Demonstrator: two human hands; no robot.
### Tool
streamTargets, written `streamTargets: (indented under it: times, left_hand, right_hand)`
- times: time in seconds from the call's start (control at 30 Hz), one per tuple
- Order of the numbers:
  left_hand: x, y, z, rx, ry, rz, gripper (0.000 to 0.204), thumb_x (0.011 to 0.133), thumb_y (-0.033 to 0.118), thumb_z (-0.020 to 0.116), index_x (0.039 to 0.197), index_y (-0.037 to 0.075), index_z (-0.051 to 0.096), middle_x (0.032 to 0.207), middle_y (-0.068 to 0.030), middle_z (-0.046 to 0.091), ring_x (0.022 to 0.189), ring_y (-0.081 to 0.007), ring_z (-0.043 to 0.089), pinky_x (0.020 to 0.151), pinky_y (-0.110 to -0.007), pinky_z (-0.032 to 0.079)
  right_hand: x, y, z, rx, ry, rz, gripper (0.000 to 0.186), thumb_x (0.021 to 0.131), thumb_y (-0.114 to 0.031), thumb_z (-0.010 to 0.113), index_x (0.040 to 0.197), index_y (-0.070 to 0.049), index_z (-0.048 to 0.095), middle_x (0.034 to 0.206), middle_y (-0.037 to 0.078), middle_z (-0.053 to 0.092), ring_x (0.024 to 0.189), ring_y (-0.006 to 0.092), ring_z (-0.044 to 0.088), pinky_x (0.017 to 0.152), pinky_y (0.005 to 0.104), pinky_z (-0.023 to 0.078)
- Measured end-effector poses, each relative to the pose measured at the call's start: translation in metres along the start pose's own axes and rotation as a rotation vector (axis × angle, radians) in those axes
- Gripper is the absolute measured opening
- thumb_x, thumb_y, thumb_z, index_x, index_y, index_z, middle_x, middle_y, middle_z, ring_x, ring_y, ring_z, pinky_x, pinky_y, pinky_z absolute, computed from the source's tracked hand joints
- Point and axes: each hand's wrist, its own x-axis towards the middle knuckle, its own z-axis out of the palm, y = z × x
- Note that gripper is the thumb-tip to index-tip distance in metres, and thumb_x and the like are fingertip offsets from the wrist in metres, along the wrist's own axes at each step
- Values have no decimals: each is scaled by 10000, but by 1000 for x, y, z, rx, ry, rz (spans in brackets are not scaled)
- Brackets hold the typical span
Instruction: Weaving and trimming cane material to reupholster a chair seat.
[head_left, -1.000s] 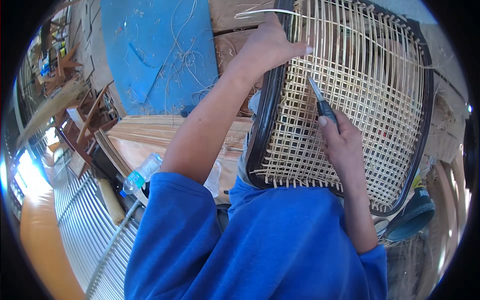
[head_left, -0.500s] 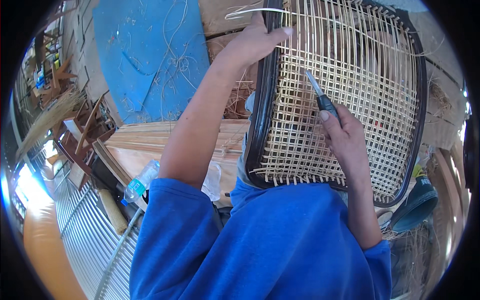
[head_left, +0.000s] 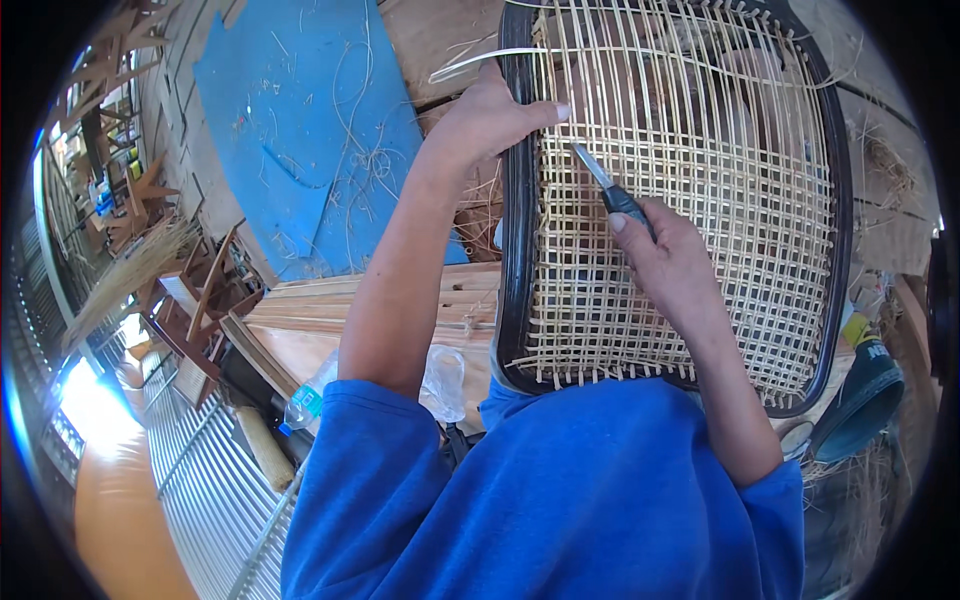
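A dark wooden frame (head_left: pixel 517 250) with woven cane (head_left: pixel 620 310) across it rests on my lap. The lower part is an open square mesh; the upper part has mostly lengthwise strands. My left hand (head_left: pixel 485 120) is closed on the frame's left rail, thumb on top and pointing inward, its other fingers mostly hidden. My right hand (head_left: pixel 675 262), over the weave, grips a knife (head_left: pixel 620 203) by its dark handle. The blade points up and left, its tip at the upper edge of the mesh near my left thumb. A pale loose cane strand (head_left: pixel 600 50) crosses the upper strands.
A blue sheet (head_left: pixel 285 130) strewn with cane scraps lies at the upper left. Below it are wooden planks (head_left: pixel 380 292), a plastic bottle (head_left: pixel 310 398) and a clear plastic bag (head_left: pixel 443 385). A dark green boot (head_left: pixel 860 400) is at the right.
The right hand and knife have moved left, bringing the blade tip closer to the left thumb. The left hand sits slightly lower along the rail. The whole view has shifted somewhat.
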Motion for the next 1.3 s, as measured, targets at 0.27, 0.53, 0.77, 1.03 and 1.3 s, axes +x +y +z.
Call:
streamTargets:
  times: [0.27, 0.53, 0.77, 1.03, 1.3]
  left_hand:
    - [2, -4, 0, 74, 86, 115, 586, 719, 319, 683, 1167, 16, 457, 819, -85, 602, 660, -144, 554, 511, -275, 438]
    - [4, 2, -7, 139, -60, -20, 668, 685, 335, 701, 1146, -69, 435, 904, -187, 604, 758, -235, 605, 644, -317, 485]
    - [5, -9, -3, 137, 26, 75, 469, 759, 312, 652, 1118, 44, 513, 613, -1, 502, 462, -76, 428, 370, -237, 328]
    - [2, -6, -8, 130, -37, 250, 394, 792, 310, 627, 1066, 43, 533, 558, 19, 470, 411, -64, 377, 353, -223, 290]
    - [20, -36, 3, 28, 116, 105, 491, 848, 437, 494, 1116, 27, 512, 751, -84, 564, 644, -120, 540, 515, -278, 437]
  right_hand:
    - [0, -1, 2, 58, -7, 5, 240, 872, -261, 521, 836, -24, 526, 558, -35, 408, 471, 42, 378, 418, 207, 326]
    - [4, 0, 7, 75, 22, -27, 237, 872, -252, 521, 859, -16, 535, 561, -40, 402, 456, 38, 358, 402, 205, 308]
    - [2, 9, 12, 118, 55, -98, 254, 873, -259, 518, 885, -7, 543, 561, -41, 409, 456, 32, 370, 405, 204, 317]
    - [10, -8, 15, 48, -6, -13, 244, 876, -253, 517, 875, -11, 548, 565, -35, 421, 450, 38, 358, 408, 211, 315]
    - [2, 7, 3, 247, -20, -72, 241, 886, -254, 508, 957, -25, 529, 564, -41, 425, 415, 33, 361, 378, 167, 307]
